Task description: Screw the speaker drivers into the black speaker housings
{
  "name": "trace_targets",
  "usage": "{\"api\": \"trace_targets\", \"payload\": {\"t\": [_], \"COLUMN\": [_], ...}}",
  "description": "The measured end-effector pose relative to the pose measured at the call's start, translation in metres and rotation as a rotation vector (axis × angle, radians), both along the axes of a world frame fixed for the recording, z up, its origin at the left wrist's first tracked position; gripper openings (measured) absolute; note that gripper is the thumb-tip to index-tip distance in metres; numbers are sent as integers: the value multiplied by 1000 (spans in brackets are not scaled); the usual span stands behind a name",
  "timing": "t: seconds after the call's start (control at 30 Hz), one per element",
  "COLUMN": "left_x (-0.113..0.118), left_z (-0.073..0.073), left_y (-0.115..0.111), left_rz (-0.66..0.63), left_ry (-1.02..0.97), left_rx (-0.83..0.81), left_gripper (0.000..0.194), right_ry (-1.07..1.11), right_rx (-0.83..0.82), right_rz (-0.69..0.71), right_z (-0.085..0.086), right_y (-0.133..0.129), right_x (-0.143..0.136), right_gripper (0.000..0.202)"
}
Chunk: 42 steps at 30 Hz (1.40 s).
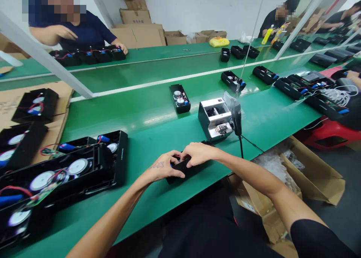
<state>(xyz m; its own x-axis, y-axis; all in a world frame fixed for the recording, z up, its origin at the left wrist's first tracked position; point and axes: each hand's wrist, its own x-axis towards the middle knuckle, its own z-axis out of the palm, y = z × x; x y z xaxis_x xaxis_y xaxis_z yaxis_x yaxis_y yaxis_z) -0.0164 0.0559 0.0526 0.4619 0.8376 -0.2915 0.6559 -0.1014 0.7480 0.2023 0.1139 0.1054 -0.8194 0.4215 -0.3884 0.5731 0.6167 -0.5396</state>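
Observation:
A black speaker housing [180, 172] lies on the green bench [158, 130] near its front edge. My left hand [163, 167] grips its left part and my right hand [197, 153] presses on its top from the right; the fingers of both hands meet over it. Most of the housing is hidden under my hands, with a bit of blue showing between the fingers. Just behind my right hand stand a grey box-shaped device [216, 119] and a hanging black electric screwdriver [236, 117] on a cord.
Stacked open speaker housings [64, 171] with round drivers fill the left. One housing [179, 98] sits alone on the conveyor belt; more lie to the right. A person in a dark blue shirt [84, 30] works opposite. An open cardboard box [284, 175] stands on the floor at right.

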Motion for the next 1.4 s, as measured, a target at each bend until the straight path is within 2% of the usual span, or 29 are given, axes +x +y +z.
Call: {"api": "trace_targets", "payload": {"t": [0.13,0.3,0.47,0.53,0.63,0.8,0.93,1.0,1.03,1.07,1.13,1.2,1.23,1.33,1.4], "left_x": [0,1,1,2,2,2,7,12,15,18,25,31,33,37,38], "left_z": [3,3,2,3,3,1,-3,-10,-14,-20,-31,-40,-43,-45,-45], "left_y": [3,2,2,2,2,1,-13,-29,-39,-49,-70,-86,-93,-103,-104], "left_rz": [12,22,25,21,12,10,3,11,15,12,-3,-3,4,32,43], "left_ry": [-13,-41,-72,-87,-101,-96,-74,-48,-27,4,62,100,111,131,130], "left_rx": [-54,-99,-117,-113,-99,-51,24,114,188,304,542,697,737,793,801], "left_gripper": [36,39,39,40,42,42,35,24,17,12,6,6,7,11,12], "right_ry": [-23,13,4,-4,0,10,86,259,392,533,750,774,732,580,536], "right_rx": [107,54,97,150,182,193,267,291,315,358,500,698,788,973,1004], "right_rz": [38,47,45,44,36,-18,31,54,-9,-137,-532,-939,-1083,-1314,-1332], "right_z": [2,3,4,4,1,-12,-21,-24,-25,-26,-30,-35,-38,-49,-54], "right_y": [-6,-12,-15,-18,-21,-24,-37,-45,-47,-47,-42,-27,-17,22,50], "right_x": [-4,-2,-4,-5,-4,-5,4,19,29,41,67,93,105,136,153], "right_gripper": [40,28,40,38,31,34,28,25,25,24,24,28,34,65,71]}}
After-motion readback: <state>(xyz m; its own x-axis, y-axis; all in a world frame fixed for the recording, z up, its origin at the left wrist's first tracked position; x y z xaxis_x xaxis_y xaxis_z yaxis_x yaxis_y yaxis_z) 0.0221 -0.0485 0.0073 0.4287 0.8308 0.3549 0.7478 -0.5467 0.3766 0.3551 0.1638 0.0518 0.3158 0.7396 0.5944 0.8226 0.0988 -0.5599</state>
